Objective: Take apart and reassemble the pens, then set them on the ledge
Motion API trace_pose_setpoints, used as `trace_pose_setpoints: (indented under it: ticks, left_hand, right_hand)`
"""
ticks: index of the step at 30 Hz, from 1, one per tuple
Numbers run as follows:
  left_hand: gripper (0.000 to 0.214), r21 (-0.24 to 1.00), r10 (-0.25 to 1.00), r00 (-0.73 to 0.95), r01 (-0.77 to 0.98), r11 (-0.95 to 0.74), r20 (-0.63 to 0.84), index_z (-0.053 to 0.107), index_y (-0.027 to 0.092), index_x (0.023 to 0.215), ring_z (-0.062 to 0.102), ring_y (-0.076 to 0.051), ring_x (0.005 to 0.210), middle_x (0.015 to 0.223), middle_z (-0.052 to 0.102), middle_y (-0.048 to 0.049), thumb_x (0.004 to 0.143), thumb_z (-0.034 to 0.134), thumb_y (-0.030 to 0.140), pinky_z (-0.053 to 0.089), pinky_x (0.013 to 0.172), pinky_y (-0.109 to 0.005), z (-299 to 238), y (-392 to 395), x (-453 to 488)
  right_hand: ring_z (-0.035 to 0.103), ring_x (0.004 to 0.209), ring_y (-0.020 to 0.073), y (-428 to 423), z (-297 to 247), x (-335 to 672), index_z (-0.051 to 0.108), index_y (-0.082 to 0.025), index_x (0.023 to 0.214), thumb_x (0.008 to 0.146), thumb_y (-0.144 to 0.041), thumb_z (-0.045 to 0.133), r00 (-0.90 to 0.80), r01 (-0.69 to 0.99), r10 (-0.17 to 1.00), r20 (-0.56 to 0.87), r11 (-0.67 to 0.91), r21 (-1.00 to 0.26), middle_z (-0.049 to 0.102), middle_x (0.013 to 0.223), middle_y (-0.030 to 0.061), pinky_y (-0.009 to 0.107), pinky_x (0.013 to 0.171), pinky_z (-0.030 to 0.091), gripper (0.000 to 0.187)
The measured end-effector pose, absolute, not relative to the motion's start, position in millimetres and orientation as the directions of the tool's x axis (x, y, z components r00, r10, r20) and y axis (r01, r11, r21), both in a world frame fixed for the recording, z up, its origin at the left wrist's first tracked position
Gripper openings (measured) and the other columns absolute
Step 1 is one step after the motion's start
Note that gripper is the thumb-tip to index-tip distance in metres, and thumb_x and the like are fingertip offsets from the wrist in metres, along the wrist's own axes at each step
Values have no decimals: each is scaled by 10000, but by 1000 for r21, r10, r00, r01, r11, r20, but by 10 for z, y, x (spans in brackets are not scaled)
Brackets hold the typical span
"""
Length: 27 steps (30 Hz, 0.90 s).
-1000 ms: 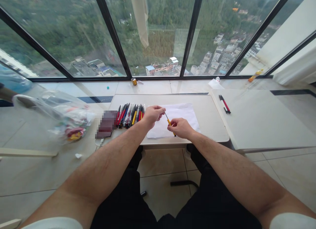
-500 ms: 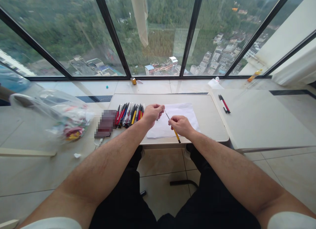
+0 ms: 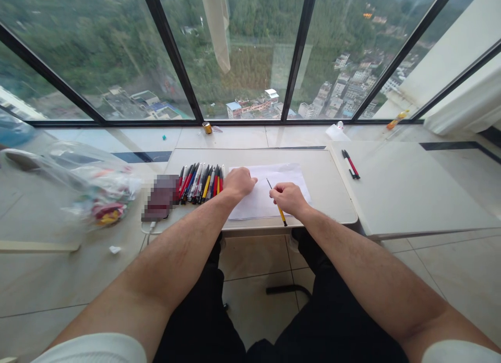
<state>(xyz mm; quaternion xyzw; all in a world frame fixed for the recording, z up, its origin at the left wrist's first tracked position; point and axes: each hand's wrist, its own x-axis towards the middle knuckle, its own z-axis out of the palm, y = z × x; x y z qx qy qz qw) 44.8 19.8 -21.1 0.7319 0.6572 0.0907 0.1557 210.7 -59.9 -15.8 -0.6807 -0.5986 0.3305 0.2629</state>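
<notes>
My right hand is closed round a yellow pen above the white paper. A thin dark tip sticks up from the pen, towards the window, and its black end points down at the desk's near edge. Over the paper's left part rests my left hand, fingers curled under and thumb towards the right. Whatever it holds is hidden beneath the hand. Just left of it lies a row of several pens in red, black, blue, yellow and clear.
A phone-like blurred item with a white cable lies left of the pens. Two pens lie on the right-hand table. A clear plastic bag is at the left. A gold can stands by the window.
My left hand has come away from the pen's thin tip and lowered to the paper, its fingers now out of sight. My right hand still holds the yellow pen in nearly the same place.
</notes>
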Motion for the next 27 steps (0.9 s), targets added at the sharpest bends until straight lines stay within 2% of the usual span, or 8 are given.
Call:
trace_pose_setpoints:
  ticks: [5,9,12,16,18,21,27]
  left_hand:
    - [279,353,991,110,933,-78,-72,744,212,774,659,-280,881,887,740,-136,733,650,471,476,730,-331,-181,203,421]
    - [284,502,997,42,865,-2,-69,725,195,714,651,-237,780,775,728,-114,780,582,431,456,670,-311,-121,199,433]
    - [255,665,979,59,742,89,-197,717,179,700,602,-178,625,686,705,-80,758,587,391,410,551,-278,-40,114,445]
    - [222,818,851,325,542,190,-413,722,173,728,555,-131,570,789,731,-70,688,669,385,342,456,-242,35,-156,453]
    - [197,851,827,378,482,208,-416,720,168,742,552,-121,566,759,724,-62,651,708,342,376,478,-235,37,-307,464]
    - [160,876,853,362,437,202,-377,694,161,729,551,-114,554,697,701,-46,646,715,296,416,515,-238,16,-471,471]
    - [188,844,916,279,527,105,-288,683,178,732,577,-138,594,669,683,-23,672,715,354,408,517,-240,-39,-558,347]
  right_hand:
    - [551,595,128,-590,-147,2126,607,-195,572,740,-288,524,69,637,989,-128,-142,-757,609,563,-1,231,575,391,209]
    - [557,591,127,-584,-147,2130,603,-192,567,743,-286,530,80,610,989,-127,-150,-778,619,567,0,231,569,398,213]
    - [568,587,122,-572,-125,2120,626,-185,608,756,-309,546,106,513,987,-122,-159,-844,637,588,5,224,563,417,209]
    - [531,521,95,-534,-60,2089,657,-174,720,770,-329,559,123,244,979,-164,-190,-951,641,625,6,202,489,418,190]
    - [500,479,81,-509,-36,2064,649,-171,735,766,-322,566,120,141,972,-201,-217,-966,635,635,5,191,422,380,175]
    - [457,426,66,-474,-39,2000,640,-165,735,757,-304,578,104,63,966,-235,-242,-968,619,620,-2,185,357,325,153]
    - [468,412,68,-444,-56,1762,640,-153,731,737,-272,594,64,-25,960,-273,-272,-962,623,610,6,191,352,354,127]
